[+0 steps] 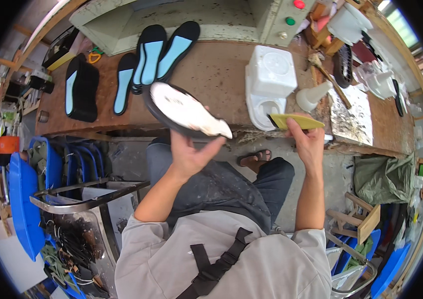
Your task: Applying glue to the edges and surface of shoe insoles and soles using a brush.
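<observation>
My left hand (pixel 187 155) grips a black-rimmed shoe sole (pixel 184 105) with a white inner face, tilted above the bench's front edge. The fingers under the sole are mostly hidden. In my right hand (pixel 309 143) is a flat brush (pixel 293 121) with a yellow handle, pinched between thumb and fingers. Its dark bristles are over the round dish of a white plastic dispenser (pixel 272 72). Behind the sole lie several black insoles (pixel 152 52) with light blue patches, some stacked. Another black insole stack (pixel 83 89) rests farther left.
On the brown workbench (pixel 216 70), a white plastic cone (pixel 313 96) stands right of the dispenser. Beyond it are a stained white sheet (pixel 352 117) and a wooden-handled hammer (pixel 332 82). A metal-framed cart (pixel 89 199) and blue bins (pixel 26 199) stand at my left.
</observation>
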Motion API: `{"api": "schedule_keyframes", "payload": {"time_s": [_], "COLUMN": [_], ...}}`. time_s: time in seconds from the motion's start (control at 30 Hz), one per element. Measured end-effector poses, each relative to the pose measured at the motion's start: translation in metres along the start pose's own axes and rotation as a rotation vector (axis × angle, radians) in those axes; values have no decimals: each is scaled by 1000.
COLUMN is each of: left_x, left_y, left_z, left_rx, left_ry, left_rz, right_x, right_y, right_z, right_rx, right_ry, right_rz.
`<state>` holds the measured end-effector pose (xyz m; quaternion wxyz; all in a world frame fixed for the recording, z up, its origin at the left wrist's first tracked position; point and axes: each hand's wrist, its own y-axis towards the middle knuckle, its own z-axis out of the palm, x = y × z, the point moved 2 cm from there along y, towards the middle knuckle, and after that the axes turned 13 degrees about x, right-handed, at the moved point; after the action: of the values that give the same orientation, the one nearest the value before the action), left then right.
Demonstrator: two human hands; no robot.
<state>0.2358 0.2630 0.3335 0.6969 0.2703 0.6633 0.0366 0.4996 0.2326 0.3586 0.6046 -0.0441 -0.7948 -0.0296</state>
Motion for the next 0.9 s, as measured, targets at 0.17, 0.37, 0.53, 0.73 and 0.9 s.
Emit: {"api": "schedule_keyframes", "payload": {"time_s": [0.17,0.37,0.53,0.73,0.9], "left_x": [-20,-23,-2,-16,-30], "left_y": [3,-14,-11,-8,-10], "left_z": [-14,-6,-12,0,5], "left_rx": [27,-1,106,28,60], "left_ry": [-444,-103,430,740,836], "left_rz": [-165,-125,183,790,795], "right_x": [-18,-7,-16,29,83], "right_y": [6,-3,-9,-52,-97], "right_z": [2,6,-1,15,51], "right_rx": [-19,59,-5,-22,157], "right_ry": [142,-256,-220,633,797], "right_rz": [-11,-7,38,-147,-390]}}
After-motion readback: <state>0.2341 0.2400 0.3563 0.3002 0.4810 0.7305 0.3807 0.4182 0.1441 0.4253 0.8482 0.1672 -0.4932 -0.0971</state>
